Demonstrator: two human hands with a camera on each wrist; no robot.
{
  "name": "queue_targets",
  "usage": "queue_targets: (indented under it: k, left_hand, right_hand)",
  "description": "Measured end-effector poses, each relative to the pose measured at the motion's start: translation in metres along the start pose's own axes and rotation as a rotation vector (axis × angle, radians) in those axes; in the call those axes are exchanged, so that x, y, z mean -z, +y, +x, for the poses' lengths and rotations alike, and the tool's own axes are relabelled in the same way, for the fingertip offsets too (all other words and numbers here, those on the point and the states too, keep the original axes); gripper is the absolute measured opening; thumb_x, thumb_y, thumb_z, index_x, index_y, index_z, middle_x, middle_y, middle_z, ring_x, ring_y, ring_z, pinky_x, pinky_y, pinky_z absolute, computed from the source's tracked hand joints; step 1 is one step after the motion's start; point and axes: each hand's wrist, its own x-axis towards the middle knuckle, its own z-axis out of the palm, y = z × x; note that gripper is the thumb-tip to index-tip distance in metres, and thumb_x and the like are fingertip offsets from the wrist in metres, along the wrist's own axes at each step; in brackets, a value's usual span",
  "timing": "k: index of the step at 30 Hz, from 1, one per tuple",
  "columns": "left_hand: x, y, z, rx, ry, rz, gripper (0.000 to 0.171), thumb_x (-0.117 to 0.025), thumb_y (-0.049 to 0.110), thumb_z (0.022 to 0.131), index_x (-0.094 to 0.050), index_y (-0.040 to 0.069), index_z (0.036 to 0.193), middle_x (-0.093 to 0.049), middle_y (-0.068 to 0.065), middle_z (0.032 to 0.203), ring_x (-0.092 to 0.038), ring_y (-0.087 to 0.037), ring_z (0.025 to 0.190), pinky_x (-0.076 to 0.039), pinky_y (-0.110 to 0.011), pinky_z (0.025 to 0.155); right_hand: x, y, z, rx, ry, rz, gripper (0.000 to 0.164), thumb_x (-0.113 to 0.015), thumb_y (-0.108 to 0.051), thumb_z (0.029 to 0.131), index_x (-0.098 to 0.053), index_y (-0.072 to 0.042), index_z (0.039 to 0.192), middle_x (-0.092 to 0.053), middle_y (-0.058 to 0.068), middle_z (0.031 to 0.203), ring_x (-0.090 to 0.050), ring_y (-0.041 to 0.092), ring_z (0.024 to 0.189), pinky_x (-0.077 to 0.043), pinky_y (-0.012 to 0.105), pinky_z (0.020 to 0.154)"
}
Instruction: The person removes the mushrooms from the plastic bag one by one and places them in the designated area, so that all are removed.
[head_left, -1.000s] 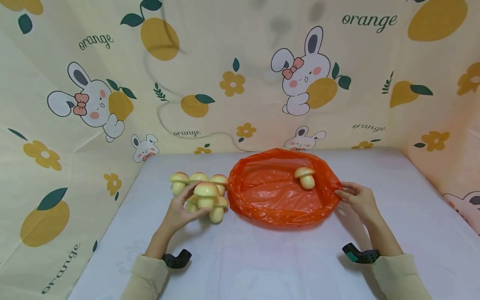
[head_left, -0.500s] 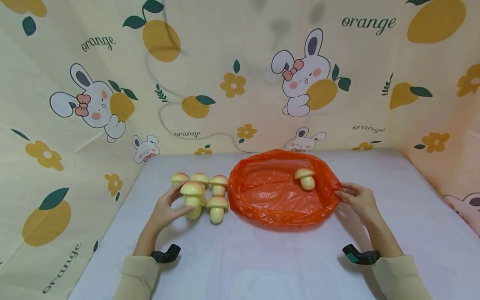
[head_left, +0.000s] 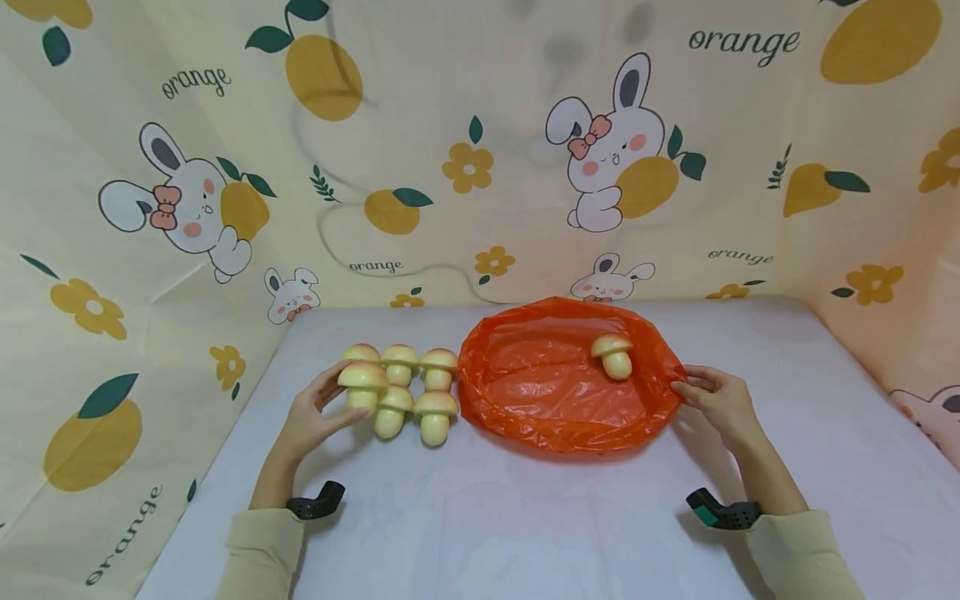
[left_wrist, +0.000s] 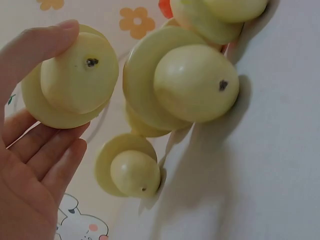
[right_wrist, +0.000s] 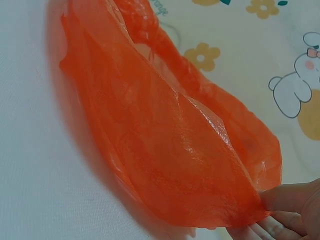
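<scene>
My left hand (head_left: 309, 419) grips a pale yellow toy mushroom (head_left: 363, 377) with a pinkish cap, thumb on one side and fingers on the other. The left wrist view shows its rounded stem (left_wrist: 75, 82) from below, with a dark spot at the base. Several like mushrooms (head_left: 435, 418) stand in two short rows beside and behind it. At the right, my right hand (head_left: 723, 404) pinches the rim of a red plastic bag (head_left: 570, 433) spread wide, its mouth facing up. One mushroom (head_left: 615, 358) lies inside the bag, near its right wall; the bag's outer side hides it in the right wrist view.
A white cloth (head_left: 525, 525) covers the table. Behind it and along both sides rises a cream backdrop (head_left: 465, 75) printed with rabbits and oranges. The bag's left edge lies right against the nearest mushrooms. Each wrist wears a black camera mount (head_left: 318, 502).
My left hand has moved left with the mushroom, from in front of the right part of the group to its left end. The right hand and bag have stayed in place.
</scene>
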Motion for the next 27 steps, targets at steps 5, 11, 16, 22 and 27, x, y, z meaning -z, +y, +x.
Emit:
queue_targets:
  k: [5, 11, 16, 22, 27]
  left_hand:
    - [0.003, -0.003, 0.000, 0.021, -0.005, -0.007, 0.075, -0.076, -0.008, 0.073, -0.041, -0.009, 0.139, -0.046, -0.036, 0.137, -0.048, 0.020, 0.113, -0.040, 0.001, 0.098]
    - [0.008, -0.009, -0.003, 0.065, -0.018, 0.020, 0.076, -0.077, -0.004, 0.075, -0.039, -0.007, 0.141, -0.045, -0.034, 0.140, -0.046, 0.022, 0.113, -0.038, 0.002, 0.098]
    - [0.013, -0.014, -0.006, 0.094, -0.008, 0.007, 0.076, -0.076, -0.005, 0.075, -0.039, -0.007, 0.141, -0.045, -0.035, 0.139, -0.046, 0.022, 0.113, -0.037, 0.002, 0.098]
    - [0.016, -0.018, -0.008, 0.107, -0.024, 0.023, 0.076, -0.076, -0.002, 0.077, -0.038, -0.008, 0.141, -0.044, -0.034, 0.141, -0.045, 0.024, 0.112, -0.036, 0.003, 0.098]
    - [0.018, -0.022, -0.009, 0.107, -0.028, 0.031, 0.075, -0.076, -0.003, 0.077, -0.037, -0.010, 0.141, -0.044, -0.035, 0.141, -0.044, 0.024, 0.111, -0.036, 0.004, 0.098]
  right_hand:
    - [0.000, -0.001, 0.001, -0.006, 0.002, -0.005, 0.056, -0.059, -0.022, 0.096, -0.043, 0.014, 0.136, -0.056, -0.033, 0.081, -0.058, -0.015, 0.076, -0.059, 0.016, 0.075]
    - [0.000, -0.003, 0.002, -0.023, 0.005, -0.023, 0.056, -0.059, -0.023, 0.096, -0.044, 0.013, 0.136, -0.059, -0.029, 0.084, -0.058, -0.015, 0.076, -0.059, 0.015, 0.076]
    - [0.000, -0.003, 0.002, -0.015, 0.000, -0.014, 0.057, -0.059, -0.023, 0.096, -0.043, 0.013, 0.136, -0.057, -0.031, 0.082, -0.058, -0.015, 0.076, -0.059, 0.015, 0.076]
    - [0.000, -0.002, 0.001, -0.013, 0.002, -0.009, 0.057, -0.059, -0.024, 0.096, -0.043, 0.014, 0.136, -0.055, -0.033, 0.081, -0.058, -0.015, 0.076, -0.059, 0.016, 0.076]
    - [0.000, 0.000, 0.001, -0.017, 0.001, -0.014, 0.057, -0.059, -0.024, 0.096, -0.043, 0.013, 0.136, -0.055, -0.032, 0.081, -0.058, -0.015, 0.076, -0.059, 0.016, 0.076]
